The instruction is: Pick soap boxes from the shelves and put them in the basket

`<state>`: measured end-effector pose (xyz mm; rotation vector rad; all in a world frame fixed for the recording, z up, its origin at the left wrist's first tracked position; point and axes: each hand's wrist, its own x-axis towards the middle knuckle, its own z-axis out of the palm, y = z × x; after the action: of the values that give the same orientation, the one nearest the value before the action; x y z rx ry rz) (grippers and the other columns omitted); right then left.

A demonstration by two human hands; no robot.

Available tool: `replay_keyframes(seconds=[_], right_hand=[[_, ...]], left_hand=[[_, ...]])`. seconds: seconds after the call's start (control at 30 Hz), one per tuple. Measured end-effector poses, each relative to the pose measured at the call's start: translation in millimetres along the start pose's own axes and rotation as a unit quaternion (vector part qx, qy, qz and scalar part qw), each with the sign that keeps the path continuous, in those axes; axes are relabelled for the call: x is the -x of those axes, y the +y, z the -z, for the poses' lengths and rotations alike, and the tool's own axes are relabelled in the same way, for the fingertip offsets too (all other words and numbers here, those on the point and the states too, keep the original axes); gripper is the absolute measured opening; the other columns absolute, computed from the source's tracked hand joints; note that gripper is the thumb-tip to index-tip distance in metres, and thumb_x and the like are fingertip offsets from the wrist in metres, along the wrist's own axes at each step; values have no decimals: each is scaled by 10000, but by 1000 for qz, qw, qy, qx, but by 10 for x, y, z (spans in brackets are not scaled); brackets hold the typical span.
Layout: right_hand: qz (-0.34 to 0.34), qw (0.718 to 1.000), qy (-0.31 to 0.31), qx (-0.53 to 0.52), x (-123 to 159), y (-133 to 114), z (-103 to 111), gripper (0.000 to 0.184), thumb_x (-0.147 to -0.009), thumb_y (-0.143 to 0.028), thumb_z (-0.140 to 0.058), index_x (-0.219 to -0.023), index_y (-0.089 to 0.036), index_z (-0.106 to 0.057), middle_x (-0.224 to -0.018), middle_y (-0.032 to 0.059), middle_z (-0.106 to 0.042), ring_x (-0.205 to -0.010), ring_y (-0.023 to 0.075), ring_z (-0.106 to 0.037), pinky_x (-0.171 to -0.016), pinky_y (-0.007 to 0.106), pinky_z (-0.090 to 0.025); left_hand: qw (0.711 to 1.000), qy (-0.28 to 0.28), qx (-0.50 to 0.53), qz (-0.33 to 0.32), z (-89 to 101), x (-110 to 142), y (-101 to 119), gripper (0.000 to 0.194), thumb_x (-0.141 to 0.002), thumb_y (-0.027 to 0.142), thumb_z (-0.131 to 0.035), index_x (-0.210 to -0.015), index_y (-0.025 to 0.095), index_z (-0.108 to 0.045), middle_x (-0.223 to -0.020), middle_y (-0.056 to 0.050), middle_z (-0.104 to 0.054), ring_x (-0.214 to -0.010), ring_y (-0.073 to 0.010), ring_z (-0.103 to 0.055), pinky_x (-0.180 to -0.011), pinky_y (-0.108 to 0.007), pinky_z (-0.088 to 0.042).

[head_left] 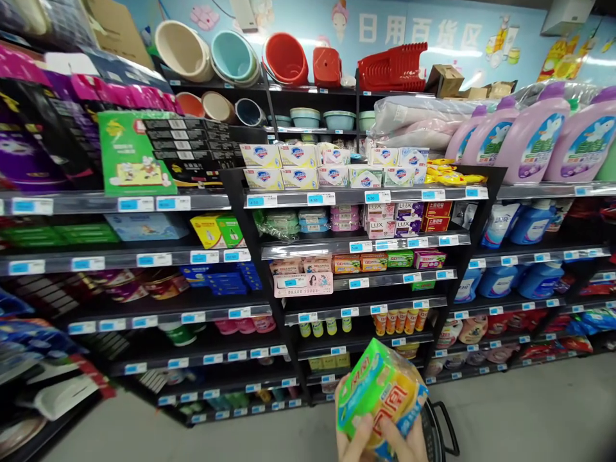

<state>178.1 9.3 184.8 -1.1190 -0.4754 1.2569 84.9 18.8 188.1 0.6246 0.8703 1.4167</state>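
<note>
The left hand and the right hand were both closed around a shiny green and yellow block-shaped pack in plastic wrap, with big red writing and a blue strip. Both thumbs lay on the side close to the person. Most of the other fingers were hidden, so I could not tell how they sat. The pack was at about 5 o'clock in the view, and it was tilted, not flat.

The step in hand was holding the pack, and two hands looked like a good way to do it. The wrap looked slippery, so a snug, soft squeeze from both sides seemed best. A hard poke with a thumb might have dented or torn the wrap. Lower thumbs would have left more of the red writing clear to see.

At 4 o'clock from the pack, just beside the right hand, was a black rounded container with a looped black handle. Elbows tucked in would have helped to miss that handle.

Farther out, at 1 o'clock, orange bottles with white tops stood in a row on a black shelf. At 11 o'clock stood small yellow-green bottles. The pack seemed safest held a little away from them.
</note>
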Motion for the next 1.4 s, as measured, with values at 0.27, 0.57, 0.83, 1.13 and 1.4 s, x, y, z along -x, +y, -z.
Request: replay_keyframes(seconds=[0.27,0.57,0.83,1.13,1.4], right_hand=[[-73,989,2,-131,-237,-460,38,796,-651,-667,-956,-1256,-180,-779,-1109,125,-866,-1131,406,-811,-967,541,-677],[-2,990,36,-138,-198,-398,78,663,-656,-516,-1002,-1211,-240,-765,-1143,53,-850,-1094,307,-806,-963,419,-671],[1,994,28,-108,-162,-511,60,608,-615,-520,-1007,-1101,-241,-772,-1098,35,-845,-1118,310,-790,-980,416,-666],[-2,997,4,-77,-158,-401,66,714,-608,-545,-1012,-1203,-240,-760,-1081,51,-855,-1094,327,-802,-952,428,-673],[-31,992,-113,-39,-237,-199,140,704,-632,-562,-1034,-1191,-256,-734,-1144,94,-854,-1100,347,-816,-1015,510,-659]], left_hand=[[974,-168,-146,-33,106,-207,240,1096,-596,549,-1058,-1528,239,-572,-1592,-219,-584,-1497,-464,-559,-1192,-483,-553],[990,-112,-92,1,-14,-257,67,829,-797,556,-935,-1481,258,-573,-1487,-169,-663,-1356,-353,-676,-1073,-405,-594],[995,-68,-66,24,46,-208,49,718,-848,574,-886,-1422,270,-581,-1432,-130,-695,-1233,-290,-730,-963,-337,-608],[999,-38,-37,-4,48,-142,79,766,-764,498,-966,-1377,248,-581,-1377,-120,-695,-1219,-269,-705,-990,-321,-583],[962,-11,-187,-197,66,-21,117,673,-785,407,-930,-1346,223,-606,-1269,-122,-687,-1139,-274,-743,-932,-351,-644]])
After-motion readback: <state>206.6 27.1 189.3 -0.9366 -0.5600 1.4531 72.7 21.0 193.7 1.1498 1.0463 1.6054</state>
